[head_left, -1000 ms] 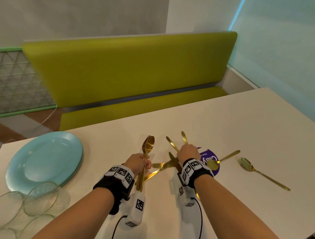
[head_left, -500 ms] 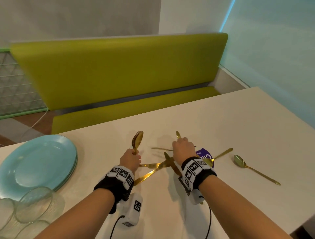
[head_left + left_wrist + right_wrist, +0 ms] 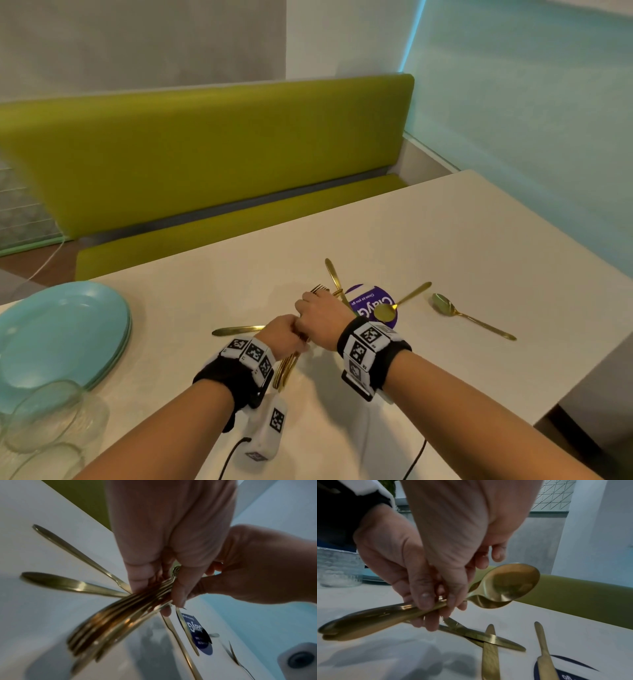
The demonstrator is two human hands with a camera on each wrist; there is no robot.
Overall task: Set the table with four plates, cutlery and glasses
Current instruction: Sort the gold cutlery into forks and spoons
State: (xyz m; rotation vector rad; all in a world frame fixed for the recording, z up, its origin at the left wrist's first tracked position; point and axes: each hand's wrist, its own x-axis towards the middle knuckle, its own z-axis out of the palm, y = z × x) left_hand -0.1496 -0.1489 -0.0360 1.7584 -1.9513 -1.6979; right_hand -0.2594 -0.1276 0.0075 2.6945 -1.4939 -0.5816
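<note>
My left hand [image 3: 282, 334] grips a bundle of gold cutlery [image 3: 287, 370] above the white table [image 3: 445, 240]; its handles stick out toward me. My right hand [image 3: 320, 313] is pressed against the left and pinches the bundle's head end, with fork tines [image 3: 318, 288] showing past its knuckles. In the left wrist view the bundle [image 3: 120, 615] fans out below the fingers. In the right wrist view a spoon bowl [image 3: 510, 585] juts from the held bundle [image 3: 376, 616]. Loose on the table lie two knives [image 3: 236, 330] [image 3: 334, 275] and two spoons [image 3: 387, 310] [image 3: 445, 305].
A stack of pale blue plates [image 3: 58, 332] sits at the left, with clear glasses [image 3: 41, 414] at the near left corner. A purple round sticker [image 3: 368, 299] lies under the loose cutlery. A green bench [image 3: 205, 154] runs behind the table.
My right hand has left the loose pile and moved left against my left hand. The left hand's bundle has tipped from upright to handles pointing toward me.
</note>
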